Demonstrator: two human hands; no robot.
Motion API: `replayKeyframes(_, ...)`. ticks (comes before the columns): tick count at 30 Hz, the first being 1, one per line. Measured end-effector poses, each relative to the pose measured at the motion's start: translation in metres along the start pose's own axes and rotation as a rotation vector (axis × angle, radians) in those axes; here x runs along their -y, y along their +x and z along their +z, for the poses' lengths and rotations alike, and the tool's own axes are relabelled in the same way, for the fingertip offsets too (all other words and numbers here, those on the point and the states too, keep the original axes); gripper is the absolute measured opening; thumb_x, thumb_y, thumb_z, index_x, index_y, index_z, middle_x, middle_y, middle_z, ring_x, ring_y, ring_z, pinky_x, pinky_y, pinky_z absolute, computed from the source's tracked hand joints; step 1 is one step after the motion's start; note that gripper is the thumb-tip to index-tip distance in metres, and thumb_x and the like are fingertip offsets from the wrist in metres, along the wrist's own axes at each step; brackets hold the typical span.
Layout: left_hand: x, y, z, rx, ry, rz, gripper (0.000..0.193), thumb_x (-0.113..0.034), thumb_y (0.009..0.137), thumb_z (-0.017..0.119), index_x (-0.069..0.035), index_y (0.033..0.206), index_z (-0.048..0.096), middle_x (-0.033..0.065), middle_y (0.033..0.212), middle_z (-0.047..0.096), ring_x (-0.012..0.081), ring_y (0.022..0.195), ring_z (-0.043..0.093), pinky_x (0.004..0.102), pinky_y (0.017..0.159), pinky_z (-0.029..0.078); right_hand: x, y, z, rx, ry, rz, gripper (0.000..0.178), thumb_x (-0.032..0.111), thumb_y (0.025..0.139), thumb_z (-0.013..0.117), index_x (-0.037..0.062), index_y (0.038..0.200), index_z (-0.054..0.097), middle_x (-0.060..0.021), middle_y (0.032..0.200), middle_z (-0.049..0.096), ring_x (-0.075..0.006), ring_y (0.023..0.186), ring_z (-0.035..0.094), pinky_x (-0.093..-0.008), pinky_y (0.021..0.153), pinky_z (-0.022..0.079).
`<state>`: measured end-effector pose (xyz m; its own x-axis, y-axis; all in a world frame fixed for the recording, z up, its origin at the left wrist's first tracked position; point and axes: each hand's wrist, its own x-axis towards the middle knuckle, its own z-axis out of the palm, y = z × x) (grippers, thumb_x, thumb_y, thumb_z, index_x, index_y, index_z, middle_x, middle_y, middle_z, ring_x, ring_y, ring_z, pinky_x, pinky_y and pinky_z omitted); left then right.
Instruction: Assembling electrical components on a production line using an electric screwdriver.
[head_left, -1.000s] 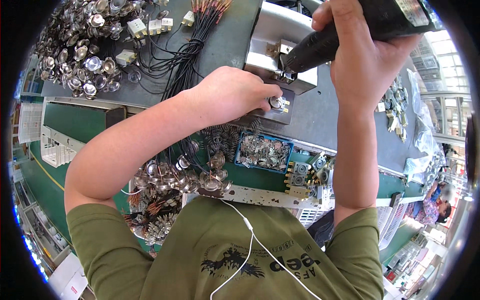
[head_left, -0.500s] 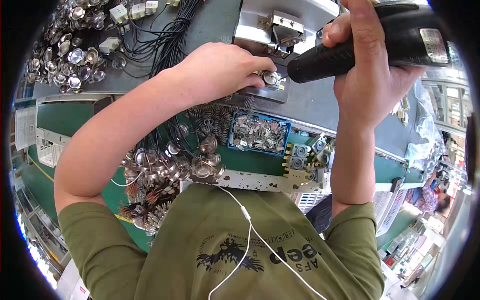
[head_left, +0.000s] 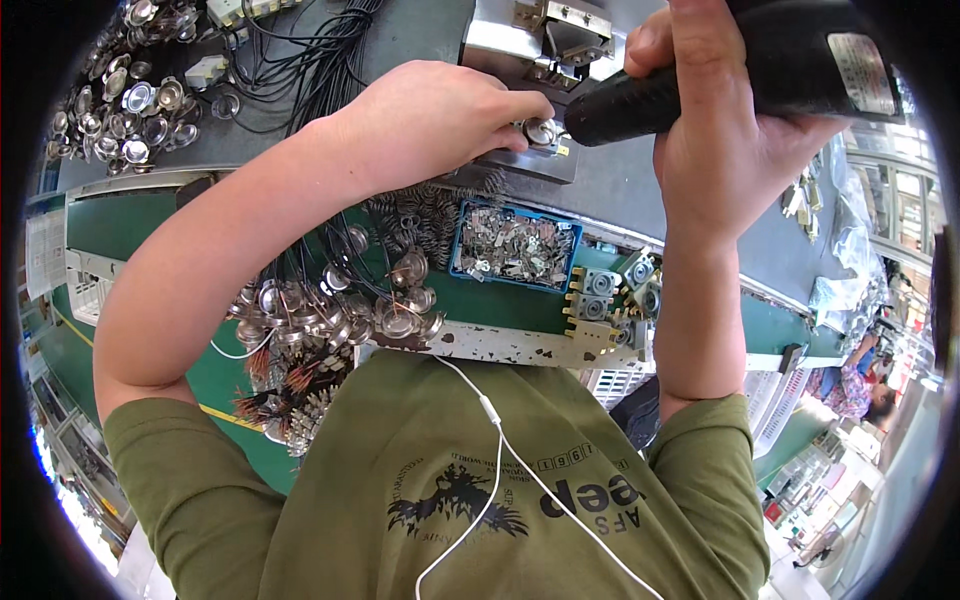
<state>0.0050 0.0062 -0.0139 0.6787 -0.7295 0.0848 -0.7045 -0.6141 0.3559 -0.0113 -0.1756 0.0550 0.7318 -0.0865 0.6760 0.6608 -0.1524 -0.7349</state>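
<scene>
My left hand [head_left: 450, 115] reaches across the bench with its thumb and fingers pinched on a small round metal-capped part [head_left: 540, 132]. This part sits on a metal block [head_left: 530, 166] near the bench edge. In my right hand [head_left: 715, 150] is a black electric screwdriver [head_left: 640, 104], its fingers wrapped round the body. The screwdriver's rounded nose points left and down, close beside the part. Whether its bit touches the part is hidden.
A metal fixture [head_left: 568, 48] stands behind the block. Nearer me are a blue tray [head_left: 455, 258] of small metal pieces, a pile of springs [head_left: 425, 220] and several switch-like blocks [head_left: 597, 283]. Black cables [head_left: 335, 75] and round metal caps [head_left: 115, 110] lie at left.
The screwdriver's nose has shifted slightly left, nearer the part. My left hand keeps its pinch on the part. The whole view has tilted a little.
</scene>
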Motion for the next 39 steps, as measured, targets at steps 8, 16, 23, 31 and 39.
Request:
replayKeyframes(8,-0.001,0.001,0.003,-0.007,0.06,0.016,0.027,-0.034,0.099,0.063,-0.018,0.122,0.064,0.0098,0.089,0.07,0.0322,0.088,0.071,0.0458,0.072,0.056,-0.008,0.006,0.003,0.054,-0.056,-0.027,0.017,0.003,0.093,0.076,-0.003,0.103,0.064,-0.007,0.081,0.067,-0.0107,0.058,0.063,-0.0247,0.05,0.052)
replayKeyframes(16,-0.025,-0.004,0.005,-0.348,0.293,0.223,0.035,-0.02,0.08,0.073,-0.017,0.115,0.067,-0.0012,0.1,0.064,0.0172,0.1,0.064,0.0334,0.082,0.05,0.001,0.016,-0.096,0.07,0.278,0.063,0.016,0.007,0.096,0.068,-0.0035,0.107,0.062,-0.0141,0.089,0.063,-0.0166,0.073,0.061,-0.0332,0.063,0.051)
replayKeyframes(23,-0.063,-0.02,0.04,0.05,0.284,0.473,0.007,-0.021,0.081,0.067,-0.018,0.075,0.069,-0.0039,0.079,0.065,0.0152,0.087,0.066,0.0322,0.078,0.045,0.01,0.039,-0.083,0.149,0.642,0.055,0.019,0.011,0.1,0.059,-0.0041,0.112,0.06,-0.0211,0.097,0.06,-0.0224,0.089,0.059,-0.0416,0.075,0.05)
replayKeyframes(31,-0.063,-0.02,0.028,0.02,-0.076,0.384,0.011,-0.018,0.083,0.067,-0.009,0.089,0.067,0.0054,0.081,0.067,0.0246,0.083,0.069,0.039,0.074,0.053,0.013,0.041,0.011,-0.282,0.139,-0.177,0.023,0.012,0.098,0.073,-0.0012,0.11,0.059,-0.0064,0.077,0.063,-0.0129,0.056,0.06,-0.0266,0.051,0.051)
replayKeyframes(39,-0.062,-0.021,0.019,0.078,-0.133,0.34,0.017,-0.009,0.08,0.064,-0.005,0.096,0.066,0.0069,0.092,0.066,0.0245,0.091,0.067,0.039,0.081,0.054,0.006,0.04,0.013,-0.271,0.095,-0.066,0.021,0.007,0.096,0.073,-0.0008,0.109,0.059,-0.0072,0.076,0.063,-0.014,0.054,0.059,-0.027,0.051,0.05)
